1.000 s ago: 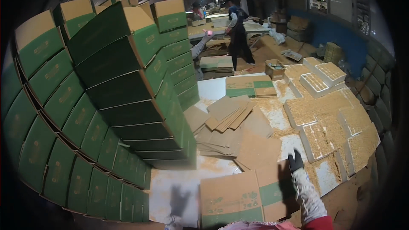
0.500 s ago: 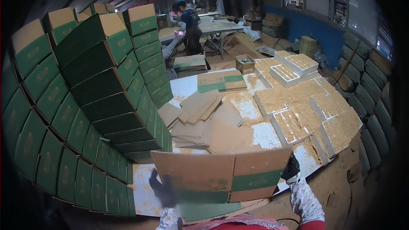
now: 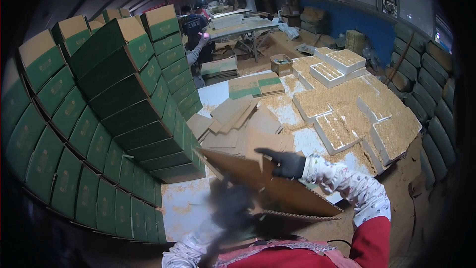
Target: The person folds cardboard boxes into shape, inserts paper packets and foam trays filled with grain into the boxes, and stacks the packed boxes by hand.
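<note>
1. Right hand [image 3: 286, 163] at the carton's [image 3: 302, 196] upper edge, grip unclear.
2. Left hand [image 3: 230, 204] blurred, grip unclear.
3. Carton before the body, only part-opened.
4. Stacked boxes [image 3: 141, 111], left, look formed; flat cartons [image 3: 252, 86] beyond remain unformed.

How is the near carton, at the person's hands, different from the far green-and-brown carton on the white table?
The near carton is partly opened, its panels apart; the far carton lies flat on the white table. The near carton shows mostly plain brown; the far carton shows green and brown areas. The right hand is at the near carton; no hand touches the far carton. Both are cardboard.
</note>
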A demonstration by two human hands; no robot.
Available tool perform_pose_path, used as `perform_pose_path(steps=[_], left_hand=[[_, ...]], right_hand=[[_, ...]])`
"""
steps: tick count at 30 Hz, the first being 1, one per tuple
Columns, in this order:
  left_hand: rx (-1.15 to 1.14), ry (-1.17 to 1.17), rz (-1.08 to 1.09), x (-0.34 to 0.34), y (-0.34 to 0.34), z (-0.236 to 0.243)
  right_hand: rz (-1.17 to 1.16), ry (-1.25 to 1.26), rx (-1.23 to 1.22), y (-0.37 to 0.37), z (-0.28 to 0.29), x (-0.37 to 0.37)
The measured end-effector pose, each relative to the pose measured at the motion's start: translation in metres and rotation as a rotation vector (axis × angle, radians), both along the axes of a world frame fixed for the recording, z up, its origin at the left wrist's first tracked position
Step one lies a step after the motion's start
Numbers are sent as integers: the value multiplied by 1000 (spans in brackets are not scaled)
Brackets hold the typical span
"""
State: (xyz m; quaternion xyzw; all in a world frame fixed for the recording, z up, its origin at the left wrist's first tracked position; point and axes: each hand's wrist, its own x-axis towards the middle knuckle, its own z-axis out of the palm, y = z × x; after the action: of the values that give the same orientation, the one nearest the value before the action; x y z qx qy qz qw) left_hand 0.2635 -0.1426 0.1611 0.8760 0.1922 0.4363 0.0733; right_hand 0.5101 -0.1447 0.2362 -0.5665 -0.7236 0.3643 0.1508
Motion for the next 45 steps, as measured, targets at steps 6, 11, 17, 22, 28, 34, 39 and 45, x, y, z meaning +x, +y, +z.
perform_pose_path(steps=[6,11,17,22,28,34,39,45], left_hand=[[-38,914,-206,-28,-30,91],[-121,869,199,18,-14,76],[-142,839,238,44,11,-28],[-122,722,224,27,12,81],[-217,515,65,15,43,-25],[-47,592,377,1,25,-42],[-639,-53,316,-81,63,-73],[-861,401,-324,-17,-58,-109]], right_hand=[[-127,-428,658,0,-5,88],[336,-486,285,-16,-14,46],[11,-379,441,30,-21,-8],[79,-349,555,51,-55,-22],[-250,97,995,51,-102,-34],[-982,241,1001,-16,-157,49],[-405,791,286,-83,-190,-82],[349,-199,49,-28,-61,-29]])
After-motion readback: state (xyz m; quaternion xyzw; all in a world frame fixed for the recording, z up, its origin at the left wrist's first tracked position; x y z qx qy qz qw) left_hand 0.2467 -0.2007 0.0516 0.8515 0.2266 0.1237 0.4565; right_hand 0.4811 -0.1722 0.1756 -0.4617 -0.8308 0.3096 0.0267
